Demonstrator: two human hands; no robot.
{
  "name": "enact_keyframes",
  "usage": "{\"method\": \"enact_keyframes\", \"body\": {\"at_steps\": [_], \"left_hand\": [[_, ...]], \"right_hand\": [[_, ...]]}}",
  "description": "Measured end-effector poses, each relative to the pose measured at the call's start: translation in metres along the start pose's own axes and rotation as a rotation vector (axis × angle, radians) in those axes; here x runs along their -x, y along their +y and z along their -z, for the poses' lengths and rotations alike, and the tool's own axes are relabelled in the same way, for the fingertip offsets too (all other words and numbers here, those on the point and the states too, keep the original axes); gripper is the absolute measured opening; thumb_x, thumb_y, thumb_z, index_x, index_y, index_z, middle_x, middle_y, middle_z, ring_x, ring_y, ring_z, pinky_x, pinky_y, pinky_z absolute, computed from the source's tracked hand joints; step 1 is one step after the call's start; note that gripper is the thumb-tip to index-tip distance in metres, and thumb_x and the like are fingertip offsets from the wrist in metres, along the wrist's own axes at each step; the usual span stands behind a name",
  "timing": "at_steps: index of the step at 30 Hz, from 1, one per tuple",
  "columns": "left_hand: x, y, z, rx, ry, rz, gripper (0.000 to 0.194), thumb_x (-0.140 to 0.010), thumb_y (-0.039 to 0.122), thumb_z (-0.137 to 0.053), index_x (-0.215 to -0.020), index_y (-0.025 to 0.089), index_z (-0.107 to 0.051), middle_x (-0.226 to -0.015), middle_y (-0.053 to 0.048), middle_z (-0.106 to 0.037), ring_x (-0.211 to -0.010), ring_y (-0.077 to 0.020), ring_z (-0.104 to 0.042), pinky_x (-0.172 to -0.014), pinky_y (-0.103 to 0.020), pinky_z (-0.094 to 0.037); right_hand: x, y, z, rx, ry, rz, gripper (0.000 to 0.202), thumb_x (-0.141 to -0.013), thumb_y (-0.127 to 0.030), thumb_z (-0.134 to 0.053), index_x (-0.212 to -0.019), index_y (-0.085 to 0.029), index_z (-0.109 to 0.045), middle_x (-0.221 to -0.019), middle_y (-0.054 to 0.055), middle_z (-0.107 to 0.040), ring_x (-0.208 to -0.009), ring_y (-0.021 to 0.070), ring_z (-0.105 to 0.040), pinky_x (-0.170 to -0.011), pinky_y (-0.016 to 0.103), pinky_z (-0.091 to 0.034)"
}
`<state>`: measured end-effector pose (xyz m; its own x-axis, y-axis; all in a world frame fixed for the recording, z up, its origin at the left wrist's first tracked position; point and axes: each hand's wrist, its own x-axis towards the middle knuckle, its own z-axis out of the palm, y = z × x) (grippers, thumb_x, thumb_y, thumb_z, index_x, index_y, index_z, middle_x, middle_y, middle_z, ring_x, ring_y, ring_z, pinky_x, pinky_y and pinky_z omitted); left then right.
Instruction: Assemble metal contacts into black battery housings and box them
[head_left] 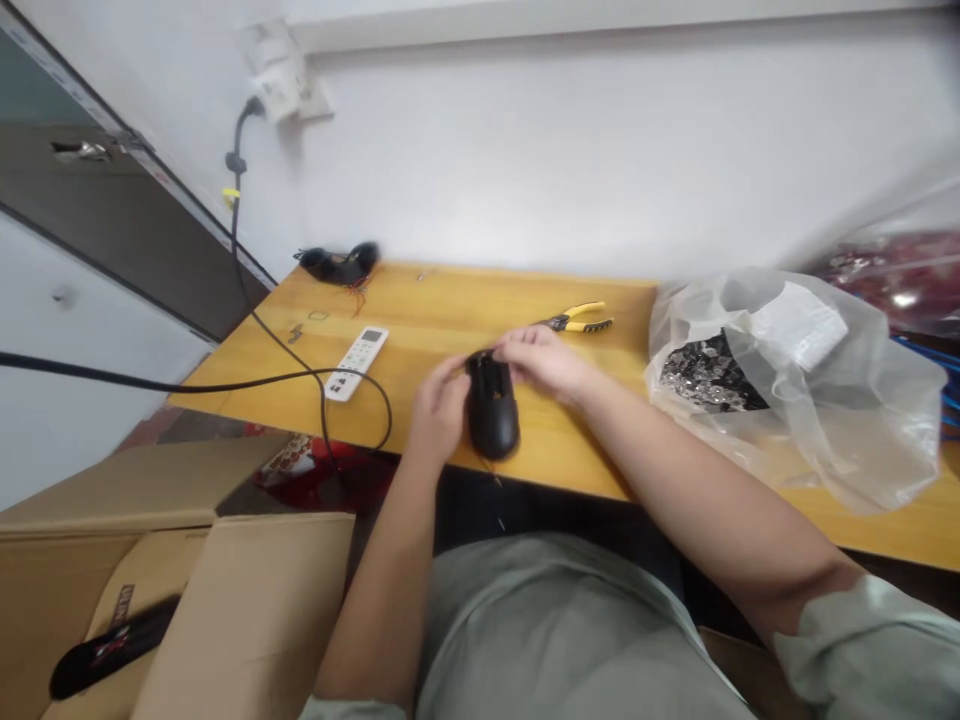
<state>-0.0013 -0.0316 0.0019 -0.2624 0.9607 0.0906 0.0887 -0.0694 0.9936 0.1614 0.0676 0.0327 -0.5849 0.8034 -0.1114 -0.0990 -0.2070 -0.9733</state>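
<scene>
A black rounded plastic casing lies at the front edge of the wooden table. Its far end has a dark recess whose inside is hard to make out. My left hand grips the casing's left side near that end. The fingers of my right hand are pinched at its far right edge; any small part between them is hidden. Thin reddish wires show by the casing's near end. Pliers with yellow and black handles lie just beyond my right hand.
A white remote control lies left on the table, crossed by a black cable. Black parts with wires sit at the back left. A clear plastic bag fills the right side. An open cardboard box stands lower left.
</scene>
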Motion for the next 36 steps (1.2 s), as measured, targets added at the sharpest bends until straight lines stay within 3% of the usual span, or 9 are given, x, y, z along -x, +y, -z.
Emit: {"method": "enact_keyframes", "body": {"at_steps": [3, 9, 14, 19, 24, 27, 31, 34, 36], "left_hand": [[0.004, 0.001, -0.002, -0.004, 0.0, -0.045, 0.057, -0.091, 0.045, -0.064, -0.14, 0.016, -0.057, -0.096, -0.007, -0.072, -0.084, -0.0182, -0.067, -0.076, -0.028, -0.054], [0.025, 0.01, -0.005, -0.418, 0.073, -0.26, 0.065, -0.082, 0.037, -0.077, -0.138, 0.013, -0.055, -0.142, -0.02, -0.06, -0.135, -0.0322, -0.059, -0.12, -0.05, -0.046], [0.035, 0.013, -0.004, -0.581, 0.098, -0.222, 0.071, -0.085, 0.023, -0.071, -0.15, 0.012, -0.044, -0.147, -0.023, -0.055, -0.14, -0.0354, -0.055, -0.123, -0.055, -0.046], [0.033, 0.005, -0.002, -0.582, 0.186, -0.196, 0.069, -0.087, 0.025, -0.072, -0.149, 0.01, -0.045, -0.145, -0.024, -0.059, -0.137, -0.036, -0.059, -0.12, -0.055, -0.048], [0.043, 0.005, -0.03, -0.595, 0.381, -0.294, 0.082, -0.089, 0.036, -0.073, -0.155, 0.008, -0.034, -0.144, -0.028, -0.055, -0.138, -0.0388, -0.057, -0.118, -0.058, -0.05], [0.059, 0.02, -0.059, -0.645, 0.413, -0.455, 0.091, -0.084, 0.029, -0.072, -0.158, 0.003, -0.026, -0.145, -0.032, -0.047, -0.142, -0.043, -0.052, -0.119, -0.062, -0.047], [0.085, 0.049, -0.094, -0.568, 0.177, -0.638, 0.111, -0.077, 0.023, -0.076, -0.164, 0.006, -0.009, -0.155, -0.033, -0.037, -0.149, -0.0448, -0.047, -0.122, -0.063, -0.044], [0.086, 0.056, -0.108, -0.305, -0.182, -0.73, 0.112, -0.079, 0.03, -0.077, -0.164, 0.013, -0.006, -0.16, -0.031, -0.033, -0.152, -0.0415, -0.045, -0.12, -0.06, -0.048], [0.067, 0.046, -0.113, -0.034, -0.393, -0.822, 0.094, -0.09, 0.043, -0.066, -0.163, 0.02, -0.01, -0.15, -0.023, -0.047, -0.143, -0.0347, -0.054, -0.116, -0.057, -0.051]], "right_hand": [[-0.003, 0.005, 0.001, -0.069, 0.125, -0.007, 0.024, -0.071, -0.03, -0.079, -0.064, -0.018, -0.059, -0.058, 0.001, -0.059, -0.053, 0.0094, -0.053, -0.054, 0.021, -0.049], [0.0, 0.009, -0.001, -0.115, 0.276, -0.077, 0.017, -0.073, -0.024, -0.08, -0.075, -0.017, -0.065, -0.066, 0.003, -0.065, -0.06, 0.0105, -0.061, -0.064, 0.021, -0.06], [0.007, 0.009, -0.012, -0.097, 0.257, -0.063, 0.02, -0.072, -0.024, -0.085, -0.071, -0.017, -0.066, -0.065, 0.005, -0.066, -0.059, 0.0113, -0.061, -0.061, 0.022, -0.06], [0.01, 0.004, -0.021, 0.024, 0.196, 0.048, 0.024, -0.074, -0.033, -0.087, -0.081, -0.017, -0.07, -0.073, 0.006, -0.07, -0.064, 0.0144, -0.064, -0.066, 0.027, -0.06], [0.036, -0.007, -0.04, 0.386, 0.105, 0.182, 0.045, -0.083, -0.04, -0.077, -0.119, -0.019, -0.061, -0.07, -0.002, -0.062, -0.061, 0.0174, -0.058, -0.058, 0.031, -0.05], [0.059, -0.024, -0.047, 0.484, 0.119, 0.238, 0.049, -0.09, -0.047, -0.071, -0.127, -0.02, -0.054, -0.094, 0.004, -0.069, -0.081, 0.021, -0.066, -0.069, 0.034, -0.056], [0.101, -0.058, -0.028, 0.622, 0.251, -0.028, 0.048, -0.087, -0.06, -0.074, -0.106, -0.02, -0.056, -0.091, 0.006, -0.071, -0.078, 0.0232, -0.067, -0.06, 0.033, -0.051], [0.152, -0.074, -0.004, 0.572, 0.368, 0.064, 0.034, -0.09, -0.049, -0.073, -0.099, -0.018, -0.059, -0.089, 0.003, -0.069, -0.077, 0.0189, -0.065, -0.063, 0.03, -0.051], [0.197, -0.075, 0.006, 0.527, 0.491, 0.11, 0.03, -0.088, -0.036, -0.075, -0.107, -0.018, -0.061, -0.093, 0.002, -0.067, -0.082, 0.0178, -0.064, -0.069, 0.029, -0.054]]}}
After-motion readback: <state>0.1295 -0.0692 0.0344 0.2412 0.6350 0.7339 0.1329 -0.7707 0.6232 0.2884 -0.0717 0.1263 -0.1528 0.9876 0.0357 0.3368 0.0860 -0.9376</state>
